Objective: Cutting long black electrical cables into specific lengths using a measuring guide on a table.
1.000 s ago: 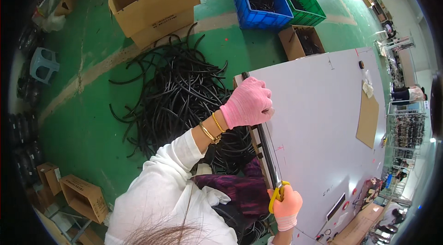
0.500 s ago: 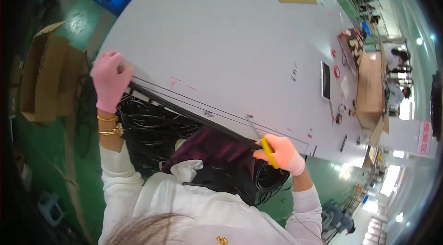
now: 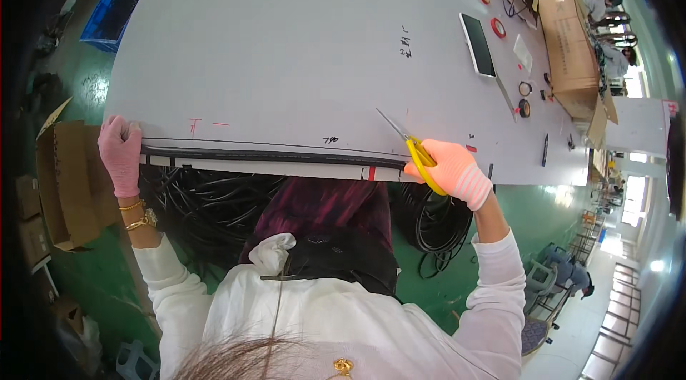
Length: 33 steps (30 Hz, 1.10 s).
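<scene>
A long black cable [image 3: 286, 158] lies along the near edge of the table [image 3: 286, 65], stretched between my two hands. At its left end my left hand [image 3: 119, 155], in a pink glove, is closed with the fingers curled over the table edge; the cable's tip is hidden there. My right hand [image 3: 461, 174], in an orange glove, grips yellow-handled scissors [image 3: 421, 160]. Their blades point up and to the left over the tabletop. The cable's right end reaches the fingertips of this hand; whether they pinch it I cannot tell.
Coils of black cable [image 3: 214, 201] hang below the table edge, with another coil [image 3: 432, 226] to the right. A tablet-like device [image 3: 477, 45], tape rolls [image 3: 498, 27] and a cardboard box [image 3: 568, 44] are at the right. An open carton [image 3: 68, 180] and blue crate [image 3: 114, 12] stand left.
My view has turned, so the table edge now runs nearly level. The cable lies straighter along that edge. Both hands stay at its ends, with the scissors still in my right hand.
</scene>
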Available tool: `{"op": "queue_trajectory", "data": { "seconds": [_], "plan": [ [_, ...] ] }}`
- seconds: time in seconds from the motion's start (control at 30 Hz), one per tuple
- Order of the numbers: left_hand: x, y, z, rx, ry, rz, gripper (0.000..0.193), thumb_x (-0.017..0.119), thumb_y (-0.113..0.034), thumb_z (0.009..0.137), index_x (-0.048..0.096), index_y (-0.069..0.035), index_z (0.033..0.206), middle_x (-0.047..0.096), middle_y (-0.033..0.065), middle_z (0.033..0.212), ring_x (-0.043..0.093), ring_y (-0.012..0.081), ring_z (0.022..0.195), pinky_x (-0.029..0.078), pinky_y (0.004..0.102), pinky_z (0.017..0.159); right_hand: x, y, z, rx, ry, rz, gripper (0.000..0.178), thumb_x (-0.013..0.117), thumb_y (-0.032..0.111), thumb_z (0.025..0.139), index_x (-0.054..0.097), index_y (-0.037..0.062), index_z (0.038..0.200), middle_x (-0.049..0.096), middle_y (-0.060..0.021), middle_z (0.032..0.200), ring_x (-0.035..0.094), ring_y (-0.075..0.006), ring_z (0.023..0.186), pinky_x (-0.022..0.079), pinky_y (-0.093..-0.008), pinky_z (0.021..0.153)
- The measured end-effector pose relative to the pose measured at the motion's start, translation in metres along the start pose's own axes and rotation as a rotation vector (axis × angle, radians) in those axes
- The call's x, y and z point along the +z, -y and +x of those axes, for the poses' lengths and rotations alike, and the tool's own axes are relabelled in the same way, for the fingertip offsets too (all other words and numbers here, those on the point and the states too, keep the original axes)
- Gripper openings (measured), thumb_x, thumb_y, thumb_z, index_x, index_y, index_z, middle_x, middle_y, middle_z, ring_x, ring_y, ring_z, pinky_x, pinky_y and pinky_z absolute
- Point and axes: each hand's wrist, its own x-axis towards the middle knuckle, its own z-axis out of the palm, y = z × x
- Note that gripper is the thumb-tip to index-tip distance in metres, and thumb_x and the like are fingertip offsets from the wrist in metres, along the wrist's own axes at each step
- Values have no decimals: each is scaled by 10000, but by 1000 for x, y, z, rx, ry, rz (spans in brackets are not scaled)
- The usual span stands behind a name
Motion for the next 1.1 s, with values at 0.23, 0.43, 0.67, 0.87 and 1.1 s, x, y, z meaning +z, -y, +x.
{"op": "queue_trajectory", "data": {
  "seconds": [0.23,0.43,0.67,0.87,1.1],
  "plan": [
    [2,5,-1,-22,16,-29,347,663,33,776,322,6,722,325,97,688,370,251,694,370,388,654,-3,8,6,12,26,-152,380,604,450,933,666,81,998,719,-175,907,687,-393,869,544,-457,757],
    [4,10,-2,-38,14,-60,367,670,38,781,310,-1,724,308,90,695,358,238,699,368,376,663,-6,15,9,94,59,-215,406,612,469,921,675,80,1019,732,-166,908,706,-370,875,559,-445,766],
    [1,13,0,-37,29,115,316,707,-23,795,398,-11,728,408,96,715,436,250,726,407,402,697,-17,19,17,107,147,-234,433,637,493,904,704,77,1003,742,-155,907,718,-349,871,566,-426,764],
    [30,-159,-17,163,20,131,350,805,-137,751,705,-129,1086,674,63,1098,596,288,1104,462,409,979,-14,11,23,100,138,-166,577,725,610,833,671,52,969,718,-154,877,701,-362,863,544,-425,754],
    [94,-336,-64,463,532,-280,327,801,-295,716,727,-176,1011,642,27,1007,595,273,1025,427,443,954,-13,8,21,21,78,-204,455,630,519,885,746,111,1051,764,-125,955,739,-309,923,589,-415,784]
  ]
}}
